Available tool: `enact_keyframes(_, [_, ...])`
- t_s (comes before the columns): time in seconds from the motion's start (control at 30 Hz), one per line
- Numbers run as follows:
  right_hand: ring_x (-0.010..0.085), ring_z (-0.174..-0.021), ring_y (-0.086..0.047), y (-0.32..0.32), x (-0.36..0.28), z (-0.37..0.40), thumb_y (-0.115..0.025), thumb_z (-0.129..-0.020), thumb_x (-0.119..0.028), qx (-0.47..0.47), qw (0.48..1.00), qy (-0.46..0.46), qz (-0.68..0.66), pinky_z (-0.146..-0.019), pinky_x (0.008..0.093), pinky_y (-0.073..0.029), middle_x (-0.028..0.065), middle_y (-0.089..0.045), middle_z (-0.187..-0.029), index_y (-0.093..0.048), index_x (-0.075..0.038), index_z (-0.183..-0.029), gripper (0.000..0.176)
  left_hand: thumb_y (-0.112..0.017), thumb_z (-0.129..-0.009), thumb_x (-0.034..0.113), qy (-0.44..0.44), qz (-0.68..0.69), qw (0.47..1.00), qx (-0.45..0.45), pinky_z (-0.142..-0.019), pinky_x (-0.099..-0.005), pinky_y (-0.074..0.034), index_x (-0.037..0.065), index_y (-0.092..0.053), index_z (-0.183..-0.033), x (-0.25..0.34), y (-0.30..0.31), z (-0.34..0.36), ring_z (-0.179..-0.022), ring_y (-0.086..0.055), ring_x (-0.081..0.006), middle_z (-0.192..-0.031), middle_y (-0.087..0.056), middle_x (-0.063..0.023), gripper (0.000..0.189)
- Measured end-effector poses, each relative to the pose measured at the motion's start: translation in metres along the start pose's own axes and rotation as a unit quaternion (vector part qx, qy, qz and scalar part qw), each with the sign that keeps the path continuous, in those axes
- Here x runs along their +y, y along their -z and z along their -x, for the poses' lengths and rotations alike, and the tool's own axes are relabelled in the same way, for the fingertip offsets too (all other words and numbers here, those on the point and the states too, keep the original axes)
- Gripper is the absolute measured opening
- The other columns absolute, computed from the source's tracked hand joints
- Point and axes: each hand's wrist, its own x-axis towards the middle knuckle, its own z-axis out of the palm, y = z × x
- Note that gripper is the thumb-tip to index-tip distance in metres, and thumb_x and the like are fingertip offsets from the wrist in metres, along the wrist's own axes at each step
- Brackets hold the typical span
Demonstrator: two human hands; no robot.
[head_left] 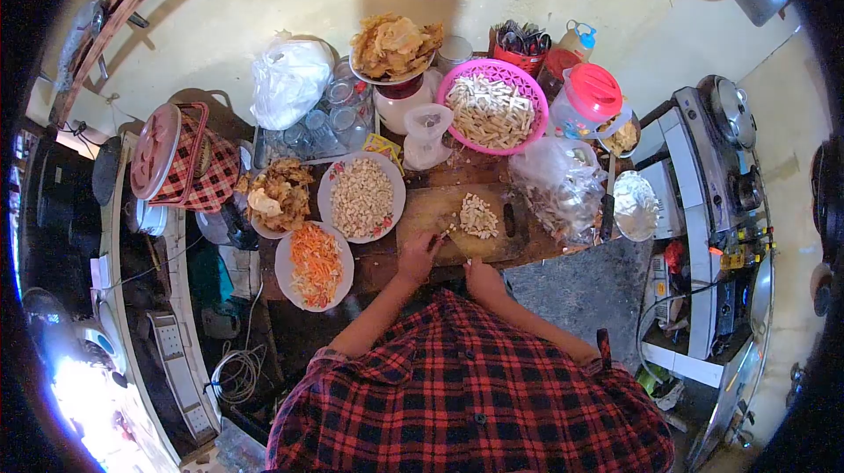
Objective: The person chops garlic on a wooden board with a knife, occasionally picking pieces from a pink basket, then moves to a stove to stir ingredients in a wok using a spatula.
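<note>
A wooden cutting board (424, 216) lies at the table's front edge, bearing a small heap of pale diced pieces (477, 216). My left hand (418, 255) is at the board's lower left, fingers bent together near a few loose bits; what they hold is too small to name. At the front edge, right of it, my right hand (484, 280) is closed round something mostly hidden, with a small pale tip showing. Left of the board stand a plate of pale diced pieces (361, 198) and a plate of shredded orange and white vegetables (316, 265).
Behind the board is a pink basket of pale sticks (492, 111). A plastic bag (563, 183) and a knife with a dark handle (607, 209) lie to the right. Fried food (280, 196), glasses (338, 104) and a checked container (189, 156) stand left; a stove (703, 183) is far right.
</note>
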Motion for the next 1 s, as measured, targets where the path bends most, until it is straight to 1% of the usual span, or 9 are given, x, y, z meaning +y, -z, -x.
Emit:
enact_keyframes(0.07, [0.0411,-0.063,-0.058,0.003,-0.003,0.002,-0.04,-0.09,-0.027,0.009,1.0,-0.009,0.009,-0.055,0.0496,-0.046,0.0246,-0.058,-0.065,-0.046,0.004,-0.09,0.032,-0.062,-0.075,0.012,-0.01,0.018,1.0,0.015,-0.069,-0.0403,-0.045,0.003,-0.059,-0.085,0.003,0.001,0.0,-0.079,-0.056,-0.0335,-0.08,-0.058,-0.0159,0.014])
enact_keyframes(0.17, [0.0417,-0.064,-0.058,0.003,-0.002,0.004,-0.04,-0.09,-0.027,0.015,1.0,0.021,0.009,-0.056,0.05,-0.046,0.0244,-0.058,-0.065,-0.046,0.004,-0.09,0.032,-0.063,-0.074,0.01,-0.015,0.039,0.999,0.032,-0.07,-0.0404,-0.045,0.003,-0.058,-0.086,-0.001,0.0,0.003,-0.081,-0.056,-0.0331,-0.081,-0.058,-0.0156,0.015])
enact_keyframes(0.3, [0.042,-0.063,-0.058,0.001,-0.003,0.002,-0.04,-0.09,-0.026,0.0,1.0,0.019,0.011,-0.056,0.0504,-0.046,0.0247,-0.058,-0.066,-0.046,0.004,-0.09,0.031,-0.064,-0.071,0.006,-0.025,0.042,0.998,0.048,-0.071,-0.0395,-0.045,0.002,-0.058,-0.085,0.001,0.005,0.003,-0.08,-0.056,-0.0324,-0.081,-0.059,-0.015,0.017])
enact_keyframes(0.43, [0.0424,-0.062,-0.058,-0.009,0.002,-0.002,-0.041,-0.089,-0.026,0.005,1.0,0.002,-0.002,-0.056,0.0509,-0.046,0.0251,-0.058,-0.066,-0.046,0.004,-0.088,0.03,-0.065,-0.069,0.005,-0.025,0.022,0.999,0.034,-0.07,-0.0387,-0.046,0.002,-0.058,-0.086,-0.001,0.005,0.002,-0.078,-0.057,-0.0313,-0.082,-0.059,-0.0148,0.018])
enact_keyframes(0.53, [0.0423,-0.063,-0.058,-0.003,-0.004,0.001,-0.042,-0.089,-0.026,0.01,1.0,0.003,0.001,-0.056,0.0508,-0.046,0.0255,-0.058,-0.067,-0.046,0.004,-0.088,0.03,-0.065,-0.069,0.005,0.021,0.03,0.999,0.017,-0.068,-0.038,-0.047,0.001,-0.058,-0.086,-0.002,0.003,0.003,-0.076,-0.058,-0.03,-0.081,-0.059,-0.0145,0.019])
enact_keyframes(0.6, [0.0422,-0.063,-0.058,0.0,-0.006,0.002,-0.041,-0.089,-0.027,0.011,1.0,-0.001,-0.006,-0.056,0.0507,-0.046,0.0256,-0.058,-0.067,-0.046,0.004,-0.088,0.031,-0.065,-0.069,0.005,-0.022,0.026,0.998,0.048,-0.067,-0.0368,-0.047,0.001,-0.058,-0.085,-0.001,0.005,0.001,-0.075,-0.058,-0.0292,-0.081,-0.059,-0.0142,0.018])
enact_keyframes(0.67, [0.0414,-0.064,-0.058,-0.002,-0.004,0.002,-0.041,-0.089,-0.028,0.011,1.0,0.024,0.014,-0.057,0.05,-0.047,0.0257,-0.058,-0.067,-0.046,0.003,-0.087,0.031,-0.065,-0.069,0.006,-0.014,0.027,0.999,0.043,-0.067,-0.0365,-0.047,0.002,-0.059,-0.085,0.003,0.009,0.001,-0.074,-0.058,-0.0293,-0.08,-0.059,-0.014,0.017])
enact_keyframes(0.83, [0.041,-0.066,-0.059,-0.008,-0.005,0.0,-0.041,-0.089,-0.028,0.009,1.0,0.004,0.015,-0.059,0.0492,-0.047,0.0249,-0.058,-0.068,-0.046,0.004,-0.089,0.032,-0.065,-0.069,0.007,-0.003,0.029,0.999,0.045,-0.069,-0.0359,-0.047,0.002,-0.061,-0.083,0.005,0.011,0.001,-0.074,-0.059,-0.0303,-0.08,-0.061,-0.0137,0.015])
enact_keyframes(1.0, [0.0413,-0.067,-0.059,-0.011,-0.003,-0.003,-0.042,-0.089,-0.029,0.004,1.0,0.002,0.018,-0.059,0.0492,-0.047,0.0248,-0.059,-0.068,-0.047,0.003,-0.09,0.033,-0.064,-0.069,0.007,-0.054,0.032,0.997,0.035,-0.073,-0.0354,-0.047,0.002,-0.064,-0.082,-0.003,0.009,0.001,-0.081,-0.059,-0.0284,-0.083,-0.063,-0.013,0.013])
